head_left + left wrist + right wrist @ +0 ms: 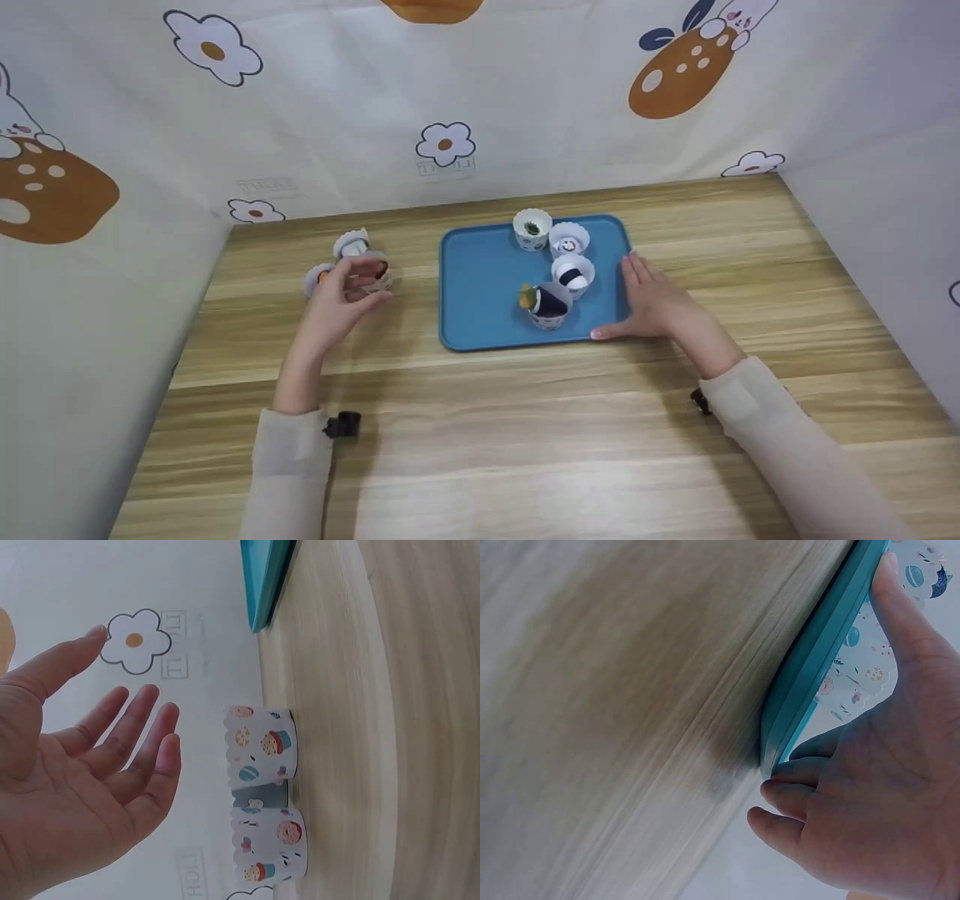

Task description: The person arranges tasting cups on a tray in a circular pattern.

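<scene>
My left hand (pixel 337 300) hovers over three paper cups at the left, thumb and fingers apart and nothing between them. Of these, the back cup (pixel 349 240) holds something white, the left cup (pixel 313 282) something orange, and the near right cup (pixel 382 283) is partly covered by the fingers. In the left wrist view, printed cups (pixel 259 746) stand apart from the hand. My right hand (pixel 664 306) touches the right edge of the blue tray (pixel 476 292), its thumb at the front corner. The right wrist view shows the fingertips (pixel 776 799) at the tray's corner.
Several paper cups stand on the tray's right half: one with green bits (pixel 532 231), one with a toy sushi roll (pixel 568 244), one with a dark-banded white piece (pixel 573 277), and one with a dark cone-shaped roll (pixel 551 304). A patterned cloth (pixel 337 112) hangs behind the table.
</scene>
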Tool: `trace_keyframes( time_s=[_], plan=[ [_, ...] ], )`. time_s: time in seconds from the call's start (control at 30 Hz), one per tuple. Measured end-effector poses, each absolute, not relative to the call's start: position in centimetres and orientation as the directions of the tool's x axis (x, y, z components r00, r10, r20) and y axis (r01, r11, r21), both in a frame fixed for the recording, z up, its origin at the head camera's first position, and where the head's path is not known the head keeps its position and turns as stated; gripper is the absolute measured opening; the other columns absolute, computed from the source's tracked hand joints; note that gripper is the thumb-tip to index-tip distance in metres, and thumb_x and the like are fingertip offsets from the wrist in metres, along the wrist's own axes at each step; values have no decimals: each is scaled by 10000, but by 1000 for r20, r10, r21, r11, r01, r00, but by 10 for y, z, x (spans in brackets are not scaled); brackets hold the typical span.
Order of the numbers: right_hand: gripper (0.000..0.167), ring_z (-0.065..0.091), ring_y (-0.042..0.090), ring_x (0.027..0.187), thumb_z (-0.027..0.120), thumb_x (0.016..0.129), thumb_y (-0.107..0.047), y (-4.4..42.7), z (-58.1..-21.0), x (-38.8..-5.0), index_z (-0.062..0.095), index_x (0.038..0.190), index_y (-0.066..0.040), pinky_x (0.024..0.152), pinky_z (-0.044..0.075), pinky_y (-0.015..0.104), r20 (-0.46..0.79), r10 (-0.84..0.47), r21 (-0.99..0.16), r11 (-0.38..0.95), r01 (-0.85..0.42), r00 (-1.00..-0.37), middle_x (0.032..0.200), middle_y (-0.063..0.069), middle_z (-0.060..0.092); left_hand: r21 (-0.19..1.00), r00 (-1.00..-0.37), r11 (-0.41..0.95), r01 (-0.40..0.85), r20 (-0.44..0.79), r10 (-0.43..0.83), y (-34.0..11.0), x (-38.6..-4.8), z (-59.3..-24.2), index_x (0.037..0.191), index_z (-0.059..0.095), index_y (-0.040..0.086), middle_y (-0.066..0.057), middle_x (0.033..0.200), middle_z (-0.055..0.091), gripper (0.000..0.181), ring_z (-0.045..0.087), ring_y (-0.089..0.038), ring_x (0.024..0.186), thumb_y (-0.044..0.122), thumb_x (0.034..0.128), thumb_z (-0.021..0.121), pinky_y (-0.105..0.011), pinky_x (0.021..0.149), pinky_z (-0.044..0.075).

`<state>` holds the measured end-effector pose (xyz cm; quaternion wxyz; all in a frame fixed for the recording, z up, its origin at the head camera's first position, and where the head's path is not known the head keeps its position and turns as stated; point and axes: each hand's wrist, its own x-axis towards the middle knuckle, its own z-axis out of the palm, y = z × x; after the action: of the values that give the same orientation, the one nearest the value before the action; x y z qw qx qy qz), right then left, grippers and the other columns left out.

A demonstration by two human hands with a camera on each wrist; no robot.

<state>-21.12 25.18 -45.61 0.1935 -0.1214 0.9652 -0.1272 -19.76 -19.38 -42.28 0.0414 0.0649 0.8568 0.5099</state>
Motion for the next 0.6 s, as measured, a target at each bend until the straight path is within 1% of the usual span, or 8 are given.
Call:
trace_keyframes(
  time_s=[0.1,0.13,0.2,0.33,0.4,0.5,0.6],
  plan=[
    [1380,14,499,1513,721,727,-728,252,-456,-211,6,1537,129,1226,109,602,-346,-281,-289,940,-183,-895,1626,335,-25,881,-992,468,64,6,123,-199,-198,-423,1378,480,-22,-209,1411,534,522,533,-355,1290,98,922,704,-351,1032,473],
    [1380,14,499,1513,720,727,-729,252,-456,-211,6,1538,128,1225,111,602,-346,-280,-288,940,-183,-895,1626,334,-25,883,-994,464,63,12,112,-200,-198,-423,1373,480,-35,-224,1406,531,519,536,-362,1284,79,919,702,-346,1033,477],
    [1380,13,500,1512,720,727,-730,252,-457,-212,5,1538,128,1225,113,601,-345,-280,-287,940,-183,-896,1626,334,-27,888,-996,457,55,16,89,-203,-199,-423,1370,473,-55,-243,1399,530,513,537,-372,1276,44,917,692,-361,1053,475],
    [1379,15,503,1510,721,725,-731,251,-456,-211,8,1540,124,1221,118,606,-343,-278,-290,940,-180,-897,1627,332,-27,888,-999,459,32,11,50,-208,-200,-421,1376,461,-58,-242,1410,533,514,524,-363,1287,48,924,682,-453,1107,424],
    [1381,15,504,1510,723,723,-731,251,-456,-211,8,1541,121,1219,122,607,-343,-277,-293,940,-178,-898,1628,329,-26,888,-999,460,20,5,34,-211,-200,-420,1376,463,-43,-226,1420,536,517,519,-346,1295,75,926,687,-448,1110,407],
    [1381,19,505,1510,724,721,-732,251,-456,-211,11,1542,120,1216,129,606,-343,-277,-295,939,-177,-898,1628,329,-20,891,-1000,454,8,5,7,-216,-202,-420,1377,462,-35,-220,1421,539,517,514,-326,1301,90,927,686,-356,1079,417],
    [1385,17,504,1510,721,719,-737,251,-456,-212,9,1541,122,1219,127,599,-344,-278,-294,939,-179,-897,1628,331,-21,902,-1000,431,1,10,-18,-218,-203,-420,1378,454,-36,-222,1417,535,507,511,-319,1313,71,932,670,-257,1044,430]
  ],
)
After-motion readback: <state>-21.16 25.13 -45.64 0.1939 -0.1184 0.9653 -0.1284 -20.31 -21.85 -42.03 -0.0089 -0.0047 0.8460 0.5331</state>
